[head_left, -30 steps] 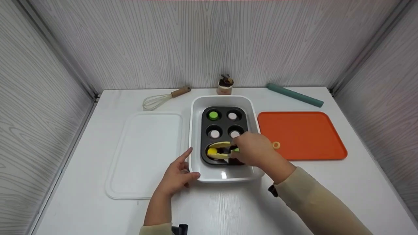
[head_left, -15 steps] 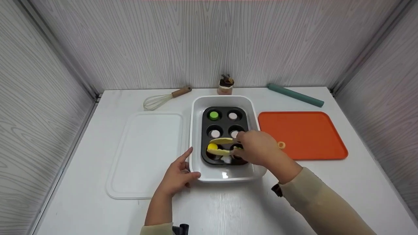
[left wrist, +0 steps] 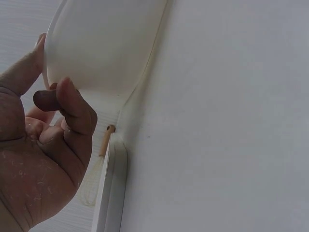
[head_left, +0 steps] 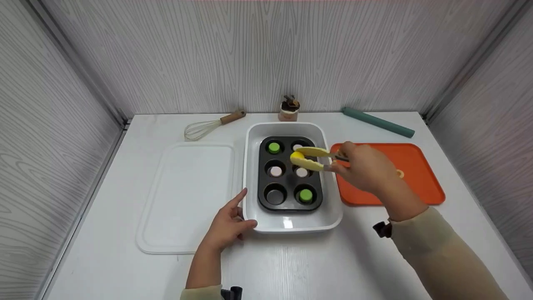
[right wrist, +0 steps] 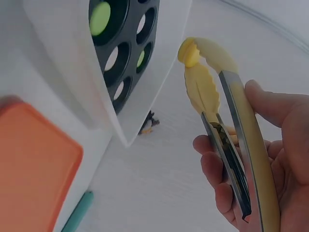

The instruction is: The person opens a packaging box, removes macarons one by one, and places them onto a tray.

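Note:
In the head view my right hand [head_left: 368, 168] grips yellow-tipped tongs [head_left: 311, 165]. Pinched at their tips is a small yellow ball-like piece [head_left: 297, 156], raised above the muffin tin [head_left: 288, 202]. The right wrist view shows the tongs' metal arms [right wrist: 236, 145] between my thumb and fingers. My left hand [head_left: 228, 225] touches the near left corner of the white bin [head_left: 291, 227], index finger straight along its side and thumb at the rim. Inside the tin sit green pieces [head_left: 305, 196] and pale pieces [head_left: 275, 171]; its near left cup [head_left: 275, 194] is bare.
An orange tray [head_left: 387, 196] with a small ring [head_left: 400, 173] lies right of the bin. A clear-white lid [head_left: 187, 196] is on the left. Along the back are a whisk [head_left: 214, 125], a dessert cup [head_left: 289, 109] and a green rolling pin [head_left: 378, 122].
My right hand has lifted the yellow piece with the tongs out of the near left cup and moved right and away from me. My left hand has stayed at the bin's corner.

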`<state>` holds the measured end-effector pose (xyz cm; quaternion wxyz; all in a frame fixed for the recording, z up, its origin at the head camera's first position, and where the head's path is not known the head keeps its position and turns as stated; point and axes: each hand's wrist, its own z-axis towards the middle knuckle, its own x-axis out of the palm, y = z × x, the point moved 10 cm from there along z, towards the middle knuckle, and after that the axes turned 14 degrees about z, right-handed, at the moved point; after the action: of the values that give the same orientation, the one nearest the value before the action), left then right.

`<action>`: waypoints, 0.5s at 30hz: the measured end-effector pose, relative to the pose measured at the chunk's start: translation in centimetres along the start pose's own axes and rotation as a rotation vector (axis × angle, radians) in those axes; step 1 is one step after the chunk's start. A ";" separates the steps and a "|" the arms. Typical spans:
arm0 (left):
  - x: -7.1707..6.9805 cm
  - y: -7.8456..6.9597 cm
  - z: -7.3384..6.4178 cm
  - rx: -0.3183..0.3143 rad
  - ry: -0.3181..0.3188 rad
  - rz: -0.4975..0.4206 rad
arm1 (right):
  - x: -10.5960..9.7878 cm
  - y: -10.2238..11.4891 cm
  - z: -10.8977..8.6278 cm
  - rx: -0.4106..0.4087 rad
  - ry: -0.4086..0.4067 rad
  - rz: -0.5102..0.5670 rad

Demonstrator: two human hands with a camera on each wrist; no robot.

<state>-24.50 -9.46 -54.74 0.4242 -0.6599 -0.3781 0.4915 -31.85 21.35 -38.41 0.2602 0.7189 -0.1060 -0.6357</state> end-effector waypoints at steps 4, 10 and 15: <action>0.0 0.1 0.0 -0.008 -0.011 0.002 | -2.7 -2.4 0.1 0.021 -0.051 -0.016; 0.0 0.0 0.0 -0.017 -0.023 0.012 | -4.5 -6.1 0.6 0.066 -0.067 -0.072; 0.0 0.0 -0.2 -0.021 -0.026 0.007 | -3.6 -9.1 1.2 0.156 -0.030 -0.067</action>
<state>-24.36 -9.51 -54.67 0.4105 -0.6592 -0.3862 0.4977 -35.23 30.49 -40.01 0.1804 0.7304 -0.1350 -0.6448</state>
